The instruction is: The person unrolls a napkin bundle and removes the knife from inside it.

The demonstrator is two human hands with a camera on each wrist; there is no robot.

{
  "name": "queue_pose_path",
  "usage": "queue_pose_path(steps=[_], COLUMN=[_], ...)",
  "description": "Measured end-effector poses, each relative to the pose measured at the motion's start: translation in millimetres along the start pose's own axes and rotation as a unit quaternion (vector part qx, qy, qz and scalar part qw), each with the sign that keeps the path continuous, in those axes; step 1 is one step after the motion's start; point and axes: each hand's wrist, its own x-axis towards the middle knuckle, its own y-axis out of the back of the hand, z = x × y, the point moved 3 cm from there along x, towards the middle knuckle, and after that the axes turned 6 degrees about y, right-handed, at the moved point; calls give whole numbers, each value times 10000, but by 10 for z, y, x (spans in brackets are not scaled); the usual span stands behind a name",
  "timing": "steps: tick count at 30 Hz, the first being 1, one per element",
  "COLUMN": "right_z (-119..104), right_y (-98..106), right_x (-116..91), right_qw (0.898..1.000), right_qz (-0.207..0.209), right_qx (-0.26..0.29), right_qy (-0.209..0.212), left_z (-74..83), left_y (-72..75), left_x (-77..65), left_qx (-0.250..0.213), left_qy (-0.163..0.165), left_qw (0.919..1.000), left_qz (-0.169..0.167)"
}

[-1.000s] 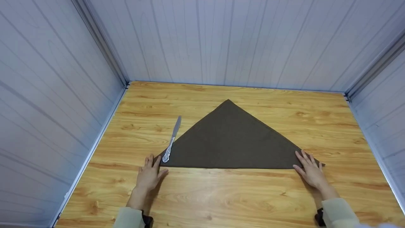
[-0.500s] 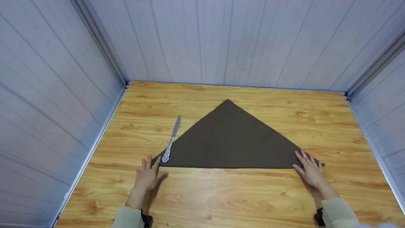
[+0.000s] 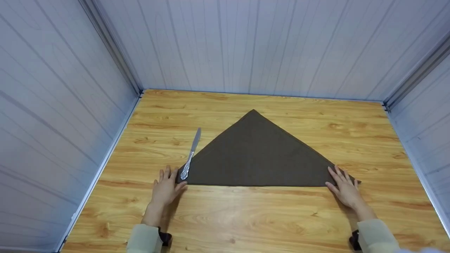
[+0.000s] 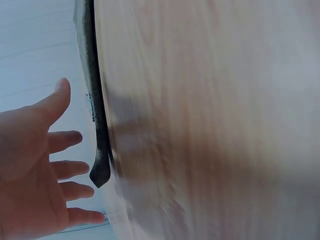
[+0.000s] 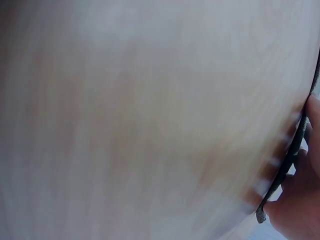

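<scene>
A dark brown cloth (image 3: 253, 154), folded into a triangle, lies flat with its long edge toward me. Across its left slanting edge lies a silver table knife (image 3: 191, 153), the ornate handle on the cloth and the blade on the wood. My left hand (image 3: 164, 188) is over the cloth's left corner with fingers spread, beside the knife handle. In the left wrist view its fingers (image 4: 70, 170) are straight and hold nothing, close to the cloth corner (image 4: 100, 170). At the other end, my right hand (image 3: 346, 191) rests its extended fingers on the cloth, just inside the right tip.
Everything lies on a wood-grain tabletop (image 3: 232, 214). Pale panelled walls close it off at the back (image 3: 239, 45), the left (image 3: 52, 123) and the right (image 3: 429, 140).
My left hand has lifted and shifted slightly forward and right, covering the cloth's left tip. The right hand, the knife and most of the cloth have kept their places.
</scene>
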Motion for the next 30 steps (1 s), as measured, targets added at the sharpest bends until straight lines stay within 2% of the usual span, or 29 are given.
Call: queue_pose_path(steps=[6, 9, 13, 20, 26, 30], right_z=[7, 9, 7, 4, 0, -5], right_y=[-1, 1, 4, 3, -3, -3], right_x=[8, 9, 7, -2, -6, -8], right_qw=[10000, 10000, 10000, 10000, 9999, 9999], right_qz=[-43, -52, -57, -12, 89, 103], right_qx=[-41, -62, -64, -50, -12, -16], right_qy=[-13, -14, -16, 4, 94, 105], left_z=[41, 40, 35, 27, 10, -10], left_y=[12, 6, 12, 28, 37, 29], left_x=[88, 139, 209, 313, 389, 433], left_qx=[-273, -524, -849, -1435, -2062, -2520], left_qy=[-186, -311, -297, -30, 25, 214], left_qw=[9982, 9946, 9895, 9826, 9682, 9586], left_qz=[498, 845, 1127, 1179, 1418, 1310])
